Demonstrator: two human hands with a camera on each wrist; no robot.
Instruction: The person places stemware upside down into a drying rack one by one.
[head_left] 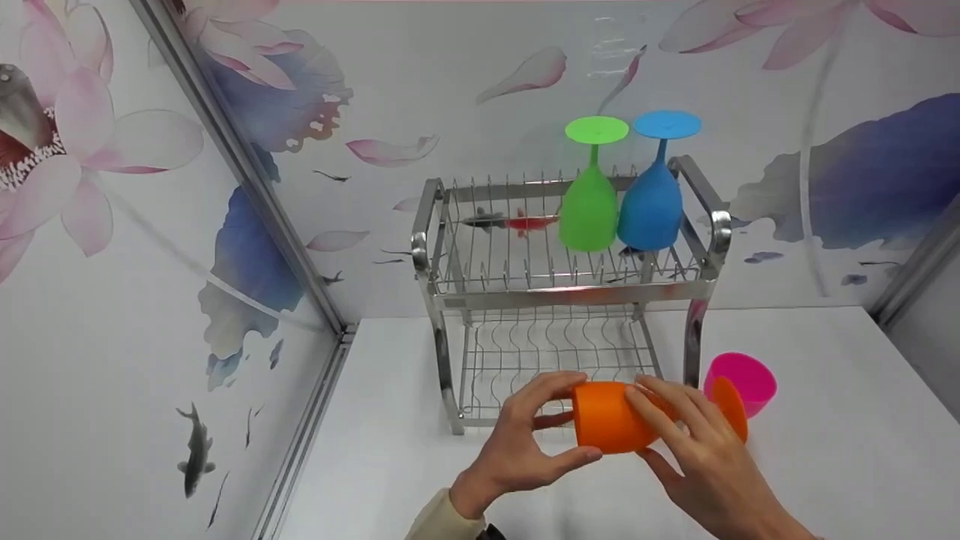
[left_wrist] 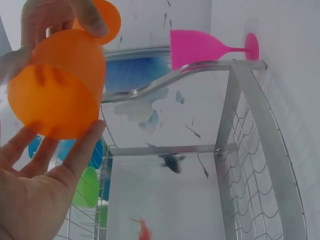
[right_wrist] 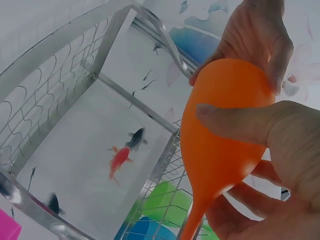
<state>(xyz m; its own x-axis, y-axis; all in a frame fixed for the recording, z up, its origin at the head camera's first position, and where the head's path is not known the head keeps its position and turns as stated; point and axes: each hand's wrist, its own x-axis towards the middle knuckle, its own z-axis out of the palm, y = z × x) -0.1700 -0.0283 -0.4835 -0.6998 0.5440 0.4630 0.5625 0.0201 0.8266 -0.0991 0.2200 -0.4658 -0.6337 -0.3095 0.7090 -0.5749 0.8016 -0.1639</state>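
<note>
An orange goblet (head_left: pixel 611 420) lies sideways in the air between both hands, in front of the rack, its mouth toward the left and its round foot (head_left: pixel 731 411) toward the right. The left hand (head_left: pixel 521 439) holds it at the rim, thumb below and fingers above in the head view. Round the bowl near the stem, the right hand (head_left: pixel 709 465) grips it; in the right wrist view that thumb (right_wrist: pixel 240 122) presses along the bowl. A pink goblet (left_wrist: pixel 195 47) stands upright on the table, right of the rack, partly behind the orange foot.
A two-tier metal dish rack (head_left: pixel 570 295) stands against the back wall. Upside down on its upper tier, toward the right, are a green goblet (head_left: pixel 589 214) and a blue goblet (head_left: pixel 651 210). Flower-printed panels (head_left: pixel 450 90) enclose the white table (head_left: pixel 375 465) at the back and left.
</note>
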